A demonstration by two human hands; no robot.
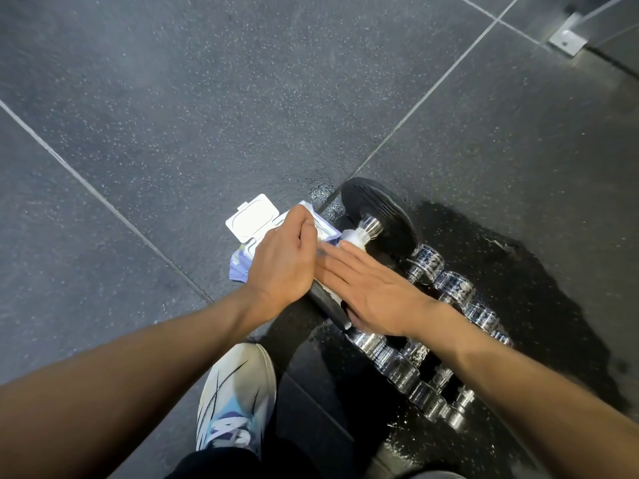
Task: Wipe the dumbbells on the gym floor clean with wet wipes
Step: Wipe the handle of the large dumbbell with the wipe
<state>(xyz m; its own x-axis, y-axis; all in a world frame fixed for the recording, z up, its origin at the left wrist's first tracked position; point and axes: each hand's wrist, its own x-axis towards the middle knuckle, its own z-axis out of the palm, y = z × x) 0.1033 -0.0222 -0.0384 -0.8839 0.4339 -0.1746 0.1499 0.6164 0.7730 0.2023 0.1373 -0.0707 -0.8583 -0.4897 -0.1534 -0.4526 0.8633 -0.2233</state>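
Right hand (370, 288) lies flat, fingers straight, on a wipe (352, 237) draped over the dumbbell (377, 209), hiding its near plate. Left hand (280, 257) curls over the open pack (252, 219) just left; what it grips is hidden.

Bare forearms (121, 357), white-and-blue trainer (235, 395) with black streaks, dark trousers (221, 464)

Just one camera here, worn on the person's head. It's wide-angle and points forward and steeply down at the gym floor (173, 115). It sits close: both forearms run in from the bottom edge. The left hand (281, 261), curled on the wipes pack (238, 266), and the right hand (377, 292) land around mid-frame, with a shoe (235, 392) at the bottom.
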